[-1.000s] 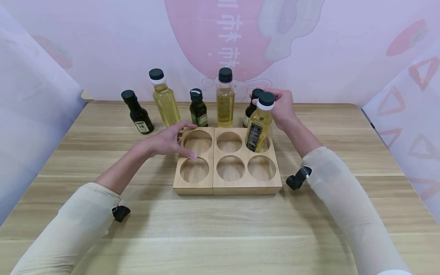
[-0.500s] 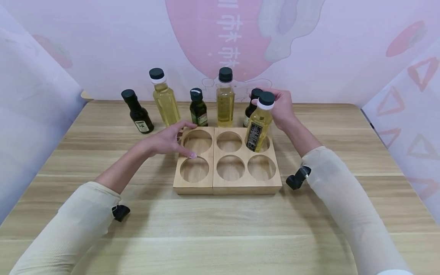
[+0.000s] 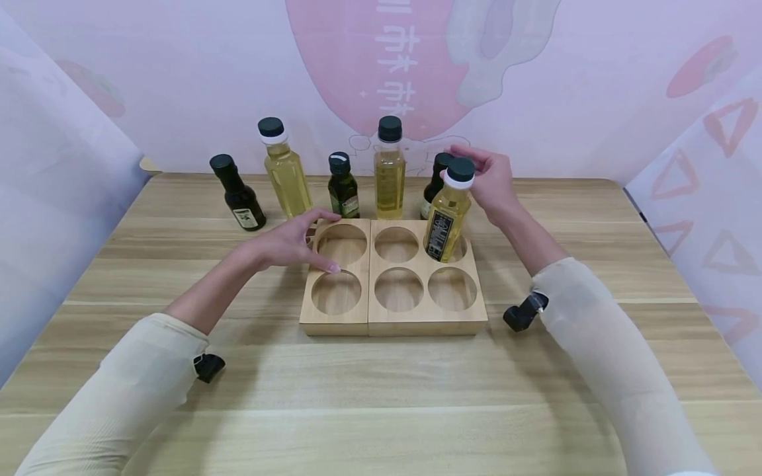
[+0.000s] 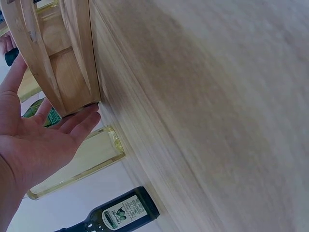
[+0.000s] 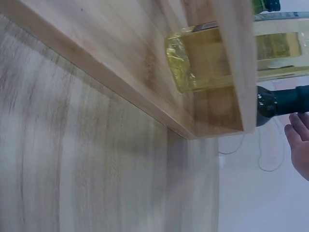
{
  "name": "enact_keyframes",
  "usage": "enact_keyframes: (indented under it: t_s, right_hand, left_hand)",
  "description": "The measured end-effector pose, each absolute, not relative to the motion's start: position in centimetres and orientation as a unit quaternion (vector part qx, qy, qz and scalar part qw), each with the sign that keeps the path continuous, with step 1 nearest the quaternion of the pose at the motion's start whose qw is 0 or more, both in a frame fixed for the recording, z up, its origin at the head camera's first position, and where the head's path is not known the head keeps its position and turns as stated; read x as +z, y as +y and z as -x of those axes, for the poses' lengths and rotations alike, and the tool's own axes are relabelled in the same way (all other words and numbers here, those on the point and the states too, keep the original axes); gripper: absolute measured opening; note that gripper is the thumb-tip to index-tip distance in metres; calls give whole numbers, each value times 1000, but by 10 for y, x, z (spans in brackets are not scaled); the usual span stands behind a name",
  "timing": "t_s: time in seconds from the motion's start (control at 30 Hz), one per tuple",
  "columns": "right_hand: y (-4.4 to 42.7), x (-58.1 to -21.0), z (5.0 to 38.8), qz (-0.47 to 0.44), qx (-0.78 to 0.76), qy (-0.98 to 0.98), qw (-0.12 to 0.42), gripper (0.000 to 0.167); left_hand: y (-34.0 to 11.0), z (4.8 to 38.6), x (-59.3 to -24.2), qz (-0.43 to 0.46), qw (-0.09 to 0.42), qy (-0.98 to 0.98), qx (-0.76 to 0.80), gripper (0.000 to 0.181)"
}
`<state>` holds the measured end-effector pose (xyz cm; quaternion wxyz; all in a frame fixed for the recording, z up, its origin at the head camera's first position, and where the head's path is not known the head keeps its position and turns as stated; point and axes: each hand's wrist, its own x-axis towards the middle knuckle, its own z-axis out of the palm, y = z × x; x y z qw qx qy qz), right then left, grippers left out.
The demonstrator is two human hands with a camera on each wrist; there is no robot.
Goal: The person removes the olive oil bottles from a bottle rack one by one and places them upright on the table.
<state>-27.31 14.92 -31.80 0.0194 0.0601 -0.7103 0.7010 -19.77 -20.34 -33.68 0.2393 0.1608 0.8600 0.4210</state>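
A wooden bottle rack with round holes, made of two abutting blocks, stands mid-table. My left hand holds its left block, thumb on the top and fingers against the back corner. A tall bottle of yellow oil with a dark cap stands in the rack's back right hole. Just beyond it my right hand is held loosely, grasping nothing. Close to those fingers, behind the rack, stands a small dark bottle, partly hidden by the oil bottle. In the right wrist view the fingertips lie beside the dark bottle's neck.
Behind the rack stand a small dark green bottle and a tall oil bottle. Another tall oil bottle and a dark bottle are to the left. A printed backdrop rises behind the table.
My right hand has let go of the tall oil bottle and shifted slightly right, its fingers loosening. The bottle stays in its hole. My left hand and the rack have hardly moved.
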Motion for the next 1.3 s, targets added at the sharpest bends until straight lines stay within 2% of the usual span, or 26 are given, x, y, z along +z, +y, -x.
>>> enact_keyframes:
  t_s: [0.33,0.6,0.9,1.13,1.3]
  right_hand:
    - [166,-304,259,-88,738,-666,64,46]
    - [174,-298,248,-111,753,-644,76,42]
    - [174,-292,232,-150,768,-618,71,33]
    - [173,-290,223,-185,745,-634,92,25]
    - [170,-289,216,-192,766,-609,76,24]
  left_hand:
    - [-203,197,-336,-158,241,859,423,91]
    - [-202,197,-336,-156,243,857,427,90]
    - [-203,198,-336,-154,244,857,428,91]
    - [-203,197,-336,-156,244,855,429,92]
    - [-203,197,-336,-157,244,856,427,92]
